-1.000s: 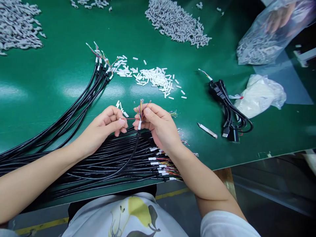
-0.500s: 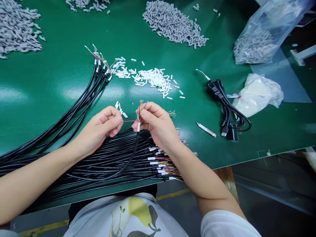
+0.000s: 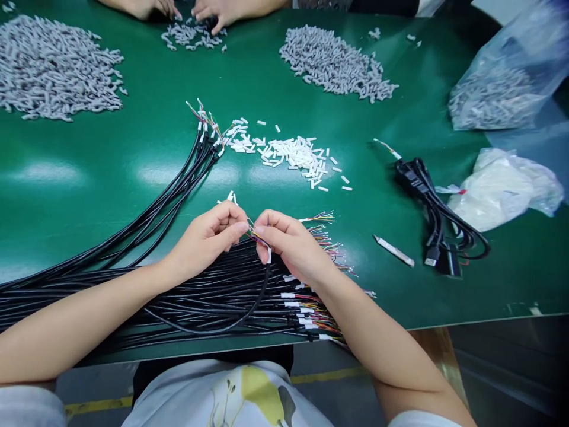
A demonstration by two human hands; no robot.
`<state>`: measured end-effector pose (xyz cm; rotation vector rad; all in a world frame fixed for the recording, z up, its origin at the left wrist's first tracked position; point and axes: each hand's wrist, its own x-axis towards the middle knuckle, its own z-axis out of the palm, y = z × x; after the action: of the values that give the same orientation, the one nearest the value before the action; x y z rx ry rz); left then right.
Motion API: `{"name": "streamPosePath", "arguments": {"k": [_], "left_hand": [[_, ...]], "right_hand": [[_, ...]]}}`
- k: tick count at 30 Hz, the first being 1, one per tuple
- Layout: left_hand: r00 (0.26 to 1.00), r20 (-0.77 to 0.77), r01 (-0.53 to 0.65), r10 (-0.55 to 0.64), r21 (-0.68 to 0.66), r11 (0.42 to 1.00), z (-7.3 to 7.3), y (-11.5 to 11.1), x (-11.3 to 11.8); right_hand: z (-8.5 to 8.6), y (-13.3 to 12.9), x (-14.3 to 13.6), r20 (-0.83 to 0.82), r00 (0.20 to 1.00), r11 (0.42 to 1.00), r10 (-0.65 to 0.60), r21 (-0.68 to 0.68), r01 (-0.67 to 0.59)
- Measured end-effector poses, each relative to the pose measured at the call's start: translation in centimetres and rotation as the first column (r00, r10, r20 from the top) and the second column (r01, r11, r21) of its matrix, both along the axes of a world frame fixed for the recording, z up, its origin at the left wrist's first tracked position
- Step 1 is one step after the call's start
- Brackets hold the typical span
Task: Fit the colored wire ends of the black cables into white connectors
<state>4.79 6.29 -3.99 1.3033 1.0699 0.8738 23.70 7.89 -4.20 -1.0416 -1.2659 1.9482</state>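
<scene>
Between my hands is the end of a black cable (image 3: 263, 290), with a white sleeve and thin coloured wires (image 3: 258, 236) fanning from it. My right hand (image 3: 288, 240) is closed on these wires just above the white sleeve. My left hand (image 3: 217, 234) pinches at the wire tips, its thumb and forefinger pressed together close to the right fingers. Which wire the left fingers hold is hidden. Under both hands lies a thick bundle of black cables (image 3: 195, 296) with stripped, coloured wire ends to the right. A few white tubes (image 3: 231, 197) lie just beyond my left hand.
More black cables (image 3: 178, 184) curve away at left. Beyond are loose white tubes (image 3: 297, 155) and piles of grey parts (image 3: 57, 68). At right lie a white pen-like tool (image 3: 393, 251), a coiled USB cable (image 3: 427, 201) and plastic bags (image 3: 502, 184). Another person's hands (image 3: 213, 12) touch grey parts.
My left hand has moved from holding a red wire out to the side up to the wire tips beside my right hand. The view has shifted, and another person's hands now show at the top.
</scene>
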Motion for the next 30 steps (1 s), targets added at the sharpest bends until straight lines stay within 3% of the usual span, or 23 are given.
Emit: {"name": "streamPosePath", "arguments": {"k": [6, 9, 11, 15, 17, 24, 30], "left_hand": [[0.998, -0.054, 0.04, -0.04, -0.006, 0.999, -0.1, 0.0, 0.1], [1.0, -0.026, 0.015, -0.016, -0.046, 0.999, -0.3, 0.0, 0.1], [1.0, 0.01, -0.006, 0.007, -0.087, 0.996, -0.5, -0.1, 0.1], [1.0, 0.015, 0.004, -0.003, -0.126, 0.992, -0.7, 0.0, 0.1], [1.0, 0.031, 0.002, 0.003, -0.157, 0.988, -0.8, 0.0, 0.0], [0.979, 0.196, 0.007, 0.05, -0.276, 0.961, -0.4, 0.2, -0.1], [0.937, 0.348, 0.15, 0.0, -0.404, 0.902, -0.2, 0.8, -0.7]], "right_hand": [[-0.2, -0.1, 0.0, 0.068, 0.997, 0.998, 0.048, 0.046, -0.051], [-0.2, -0.1, -0.2, 0.075, 0.997, 0.996, 0.018, 0.086, -0.024], [-0.3, -0.2, -0.3, 0.132, 0.991, 0.983, -0.036, 0.183, 0.011], [-0.6, -0.4, -0.6, 0.293, 0.929, 0.859, -0.227, 0.51, 0.049], [-0.7, -0.5, -0.7, 0.29, 0.917, 0.805, -0.275, 0.591, 0.054], [-0.6, -1.0, -0.7, 0.215, 0.917, 0.749, -0.337, 0.651, 0.122], [-0.6, -1.1, -0.5, 0.153, 0.897, 0.673, -0.415, 0.715, 0.19]]}}
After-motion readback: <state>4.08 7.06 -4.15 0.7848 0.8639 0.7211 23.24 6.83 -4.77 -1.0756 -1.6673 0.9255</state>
